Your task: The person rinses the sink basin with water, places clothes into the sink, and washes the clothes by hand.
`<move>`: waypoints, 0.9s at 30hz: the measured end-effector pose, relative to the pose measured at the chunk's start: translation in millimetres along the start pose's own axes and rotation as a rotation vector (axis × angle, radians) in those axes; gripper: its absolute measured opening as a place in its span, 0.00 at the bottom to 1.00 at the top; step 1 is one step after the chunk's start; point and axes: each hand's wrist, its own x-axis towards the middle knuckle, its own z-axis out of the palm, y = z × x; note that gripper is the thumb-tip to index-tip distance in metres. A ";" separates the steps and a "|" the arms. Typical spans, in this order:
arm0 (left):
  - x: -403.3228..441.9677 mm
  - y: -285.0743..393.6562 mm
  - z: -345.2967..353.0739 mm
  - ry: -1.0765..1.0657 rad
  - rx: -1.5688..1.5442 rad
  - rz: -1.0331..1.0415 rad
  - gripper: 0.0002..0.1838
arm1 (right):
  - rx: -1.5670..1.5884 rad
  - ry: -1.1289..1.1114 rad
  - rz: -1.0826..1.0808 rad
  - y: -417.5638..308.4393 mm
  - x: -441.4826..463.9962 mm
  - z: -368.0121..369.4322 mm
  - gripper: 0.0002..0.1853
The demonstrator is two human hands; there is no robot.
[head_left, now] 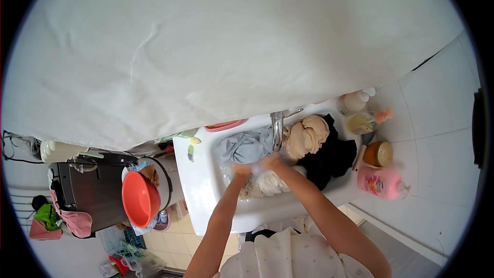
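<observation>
In a white sink point(200, 185), both arms reach down among wet clothes. My left hand point(243, 169) is at the lower edge of a light blue-grey cloth point(246, 146), its fingers hidden by water and cloth. My right hand point(271, 160) is just below the metal faucet point(277, 129), close to my left hand, with its fingers blurred. A white cloth point(271, 183) lies under and between the hands. Right of the faucet is a bunched beige cloth point(307, 135), and a black cloth point(334, 157) lies beside it.
Along the sink's right side stand a pump bottle point(354, 102), a yellowish bottle point(360, 122), a brown jar point(378, 154) and a pink bottle point(379, 183). A pink-red dish point(225, 125) sits on the back rim. At left, a red basin point(140, 199) rests against a round appliance.
</observation>
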 end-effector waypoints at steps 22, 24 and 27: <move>-80.5 -9.2 -69.6 0.141 -0.968 -0.300 0.26 | 0.491 0.007 -0.886 21.8 -131.0 -155.1 0.12; -94.7 6.9 -91.6 0.468 -1.181 -0.022 0.33 | 0.527 -0.046 -0.874 23.9 -146.8 -167.1 0.12; -117.6 19.6 -125.3 0.425 -0.982 -0.059 0.39 | 0.643 -0.030 -0.856 12.8 -183.9 -193.5 0.19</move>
